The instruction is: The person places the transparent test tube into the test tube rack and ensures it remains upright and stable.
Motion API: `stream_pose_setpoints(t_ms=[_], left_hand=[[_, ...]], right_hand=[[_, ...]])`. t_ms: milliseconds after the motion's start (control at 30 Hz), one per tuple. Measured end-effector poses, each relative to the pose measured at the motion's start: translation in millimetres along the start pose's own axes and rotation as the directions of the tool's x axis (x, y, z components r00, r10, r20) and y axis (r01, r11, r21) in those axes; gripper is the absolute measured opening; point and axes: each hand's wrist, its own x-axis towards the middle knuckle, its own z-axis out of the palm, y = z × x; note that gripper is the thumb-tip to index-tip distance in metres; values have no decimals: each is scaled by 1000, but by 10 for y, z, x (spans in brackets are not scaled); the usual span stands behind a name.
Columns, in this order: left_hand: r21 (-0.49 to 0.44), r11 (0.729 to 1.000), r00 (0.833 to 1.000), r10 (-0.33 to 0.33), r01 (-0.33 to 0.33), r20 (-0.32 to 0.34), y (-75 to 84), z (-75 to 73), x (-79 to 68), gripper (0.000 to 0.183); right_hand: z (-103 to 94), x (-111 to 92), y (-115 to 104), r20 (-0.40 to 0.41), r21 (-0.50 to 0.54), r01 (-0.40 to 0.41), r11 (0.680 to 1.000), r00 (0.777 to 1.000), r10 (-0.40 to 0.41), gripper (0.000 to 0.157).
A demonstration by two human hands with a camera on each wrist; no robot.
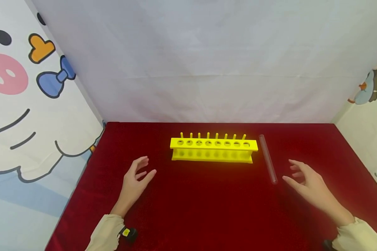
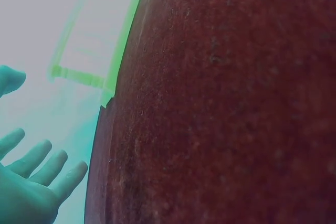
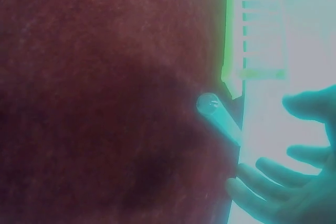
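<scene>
A white hanging cloth point(image 1: 207, 52) fills the back, and in front of it spreads a table point(image 1: 213, 205) covered in dark red fabric. A sheet point(image 1: 15, 120) printed with cartoon shapes hangs along the left side, and a smaller part of another printed sheet point(image 1: 362, 122) shows on the right. On the table stands a yellow rack point(image 1: 213, 149), its long side facing the person. Cream sleeves point(image 1: 104, 234) reach in from the lower corners. The left hand point(image 1: 135, 181) is off the rack's left end, nearer the person, its fingers loosely bent and the thumb wide apart from them. The right hand point(image 1: 312, 188) is likewise open-palmed, thumb wide from relaxed fingers, just beside a clear tube point(image 1: 268, 159). That tube lies slanted on the red fabric between the rack and the right hand, touching neither, its rounded near end by the thumb. A dark device point(image 1: 131, 234) sits at the left wrist. Smallest are the rack's eight upright pegs point(image 1: 208, 135), lined up behind eight round holes.
</scene>
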Motion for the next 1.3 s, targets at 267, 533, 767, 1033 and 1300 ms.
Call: stream_pose_setpoints(t_ms=[267, 533, 767, 1033, 1300], left_hand=[[-48, 999, 1000, -25, 26, 17, 261, 25, 35, 52], [-53, 997, 998, -49, 50, 25, 372, 70, 76, 51], [-83, 996, 999, -31, 32, 21, 369, 116, 153, 50], [-84, 996, 999, -26, 28, 24, 349, 156, 228, 50], [-88, 996, 1000, -20, 22, 21, 350, 192, 315, 50]], right_hand=[[23, 78, -35, -6, -6, 12, 1000, 1000, -12, 57], [50, 165, -14, 19, 19, -1, 1000, 1000, 0, 55], [51, 241, 24, 73, 48, -65, 997, 995, 61, 56], [69, 342, 37, 105, 58, -105, 993, 990, 98, 57], [95, 430, 12, 118, 59, -130, 990, 985, 122, 57]])
